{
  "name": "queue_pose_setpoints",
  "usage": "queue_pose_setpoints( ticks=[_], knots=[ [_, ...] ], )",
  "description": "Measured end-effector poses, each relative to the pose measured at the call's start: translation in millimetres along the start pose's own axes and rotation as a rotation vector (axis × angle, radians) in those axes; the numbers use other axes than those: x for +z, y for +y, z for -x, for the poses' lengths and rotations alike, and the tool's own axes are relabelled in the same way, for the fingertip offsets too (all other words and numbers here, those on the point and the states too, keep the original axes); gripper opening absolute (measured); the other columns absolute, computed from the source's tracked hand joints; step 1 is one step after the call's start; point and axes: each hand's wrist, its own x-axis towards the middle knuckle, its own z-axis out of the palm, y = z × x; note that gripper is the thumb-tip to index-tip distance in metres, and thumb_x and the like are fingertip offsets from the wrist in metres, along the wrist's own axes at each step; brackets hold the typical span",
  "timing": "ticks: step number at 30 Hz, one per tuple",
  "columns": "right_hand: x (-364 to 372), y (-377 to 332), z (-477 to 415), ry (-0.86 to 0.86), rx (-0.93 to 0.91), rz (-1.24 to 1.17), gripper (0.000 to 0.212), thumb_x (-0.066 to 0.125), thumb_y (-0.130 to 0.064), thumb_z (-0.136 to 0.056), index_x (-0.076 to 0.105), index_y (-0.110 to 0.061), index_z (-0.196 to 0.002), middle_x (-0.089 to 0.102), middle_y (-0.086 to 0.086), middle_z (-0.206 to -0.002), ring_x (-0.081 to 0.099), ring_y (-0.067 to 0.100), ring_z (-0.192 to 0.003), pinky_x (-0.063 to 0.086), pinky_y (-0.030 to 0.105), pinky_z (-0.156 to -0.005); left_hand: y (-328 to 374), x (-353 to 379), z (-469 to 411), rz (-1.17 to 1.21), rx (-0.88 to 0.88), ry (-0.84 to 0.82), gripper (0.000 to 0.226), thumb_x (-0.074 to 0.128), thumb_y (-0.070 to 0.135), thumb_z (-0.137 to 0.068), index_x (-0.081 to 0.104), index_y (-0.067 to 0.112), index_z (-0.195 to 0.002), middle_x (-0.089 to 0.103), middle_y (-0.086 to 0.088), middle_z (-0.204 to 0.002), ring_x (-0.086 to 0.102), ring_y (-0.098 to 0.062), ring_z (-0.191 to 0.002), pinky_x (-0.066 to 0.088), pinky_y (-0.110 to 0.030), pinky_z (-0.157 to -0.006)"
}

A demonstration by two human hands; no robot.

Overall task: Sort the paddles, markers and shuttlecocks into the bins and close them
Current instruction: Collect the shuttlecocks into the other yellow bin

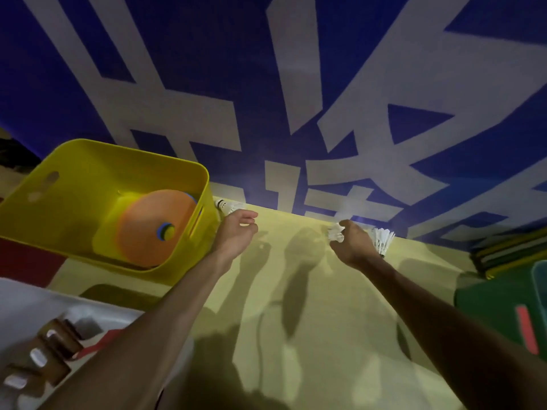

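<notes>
Three shuttlecocks lie along the far edge of the desk (310,306), hard against the blue lettered wall (207,54), and I have a hand out to each end of that row.

My right grip (352,245) is closed around the held shuttlecock (336,234), white feathers showing past the curled fingers. Just behind that hand, on its right, stands the right shuttlecock (384,238), feathers fanned toward the wall and what looks like the cork end pointing back at me. The hand hides part of it.

My left grip (236,232) hangs with its fingers loosely curled, and I can make out nothing between them. The left shuttlecock (226,206) lies just beyond those fingertips, up and slightly left. Its long axis runs along the back edge, cork toward the yellow bin (74,161) and feathers toward the hand. The left hand is plainly the nearer one for it.

Room there is tight: wall behind, bin wall just beside the cork, so I would close on the feather end from the open right side. The yellow bin already holds orange disc markers (148,229). A green bin (488,294) sits at the right edge, nearer my right hand. The middle of the desk between my arms is open for carrying either way.
</notes>
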Motion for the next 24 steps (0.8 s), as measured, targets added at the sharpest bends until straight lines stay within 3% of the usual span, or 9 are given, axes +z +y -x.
queue_pose_setpoints(
  ticks=[3, 7, 10, 12, 15, 20, 24],
  knots=[
    [4.1, 1.9, -16.5, -0.014, -0.001, 0.049, 0.053, 0.058, -0.028, -0.091, 0.039, -0.015, -0.138, 0.045, 0.009, -0.141, 0.048, 0.031, -0.122, 0.045, 0.043, -0.098, -7.0, 1.1, -23.2, -0.163, 0.017, 0.040, 0.038, 0.057, 0.005, -0.086, 0.058, 0.012, -0.123, 0.052, -0.012, -0.133, 0.052, -0.026, -0.117, 0.044, -0.035, -0.097],
    [11.5, 9.1, -33.9, -0.022, -0.018, 0.135, 0.061, 0.054, -0.020, -0.093, 0.028, -0.015, -0.148, 0.034, 0.009, -0.151, 0.039, 0.032, -0.135, 0.039, 0.045, -0.105, -22.6, 6.2, -43.3, -0.762, 0.189, 0.021, 0.055, 0.055, 0.007, -0.087, 0.039, 0.016, -0.139, 0.018, -0.010, -0.152, 0.034, -0.031, -0.134, 0.043, -0.038, -0.099],
    [15.0, 17.0, -46.8, -0.039, -0.020, 0.174, 0.059, 0.052, -0.017, -0.094, 0.028, -0.014, -0.147, 0.036, 0.010, -0.150, 0.040, 0.032, -0.134, 0.040, 0.045, -0.104, -28.2, 12.0, -62.0, -0.962, 0.179, 0.062, 0.067, 0.057, 0.009, -0.087, 0.026, 0.020, -0.146, 0.005, -0.009, -0.157, 0.023, -0.035, -0.140, 0.045, -0.041, -0.099],
    [19.0, 21.6, -51.6, -0.017, -0.028, 0.199, 0.046, 0.051, -0.019, -0.094, 0.039, -0.012, -0.138, 0.047, 0.012, -0.140, 0.051, 0.030, -0.121, 0.047, 0.042, -0.096, -29.8, 14.3, -75.7, -0.964, 0.133, 0.052, 0.075, 0.059, 0.009, -0.086, 0.018, 0.019, -0.148, 0.006, -0.010, -0.157, 0.023, -0.034, -0.140, 0.046, -0.040, -0.097],
    [24.7, 24.1, -54.9, 0.043, -0.055, 0.245, 0.033, 0.051, -0.022, -0.094, 0.048, -0.015, -0.126, 0.054, 0.009, -0.129, 0.057, 0.026, -0.105, 0.051, 0.037, -0.084, -33.1, 15.5, -89.8, -0.940, 0.073, 0.047, 0.074, 0.061, 0.008, -0.085, 0.020, 0.013, -0.146, 0.022, -0.013, -0.148, 0.039, -0.033, -0.129, 0.048, -0.037, -0.088],
    [27.3, 21.5, -54.5, 0.080, -0.093, 0.261, 0.032, 0.049, -0.020, -0.095, 0.050, -0.017, -0.127, 0.055, 0.007, -0.128, 0.060, 0.025, -0.100, 0.053, 0.034, -0.077, -43.0, 16.7, -100.8, -0.961, 0.075, 0.113, 0.054, 0.060, 0.003, -0.083, 0.035, 0.002, -0.131, 0.033, -0.015, -0.132, 0.049, -0.032, -0.114, 0.049, -0.037, -0.079],
    [28.7, 15.7, -44.2, 0.067, -0.128, 0.200, 0.032, 0.048, -0.019, -0.095, 0.052, -0.017, -0.127, 0.054, 0.007, -0.130, 0.060, 0.026, -0.102, 0.055, 0.035, -0.079, -40.5, 12.8, -102.2, -1.068, 0.120, 0.124, 0.047, 0.058, -0.007, -0.080, 0.045, -0.003, -0.124, 0.036, -0.018, -0.127, 0.047, -0.036, -0.114, 0.052, -0.038, -0.084]
  ],
)
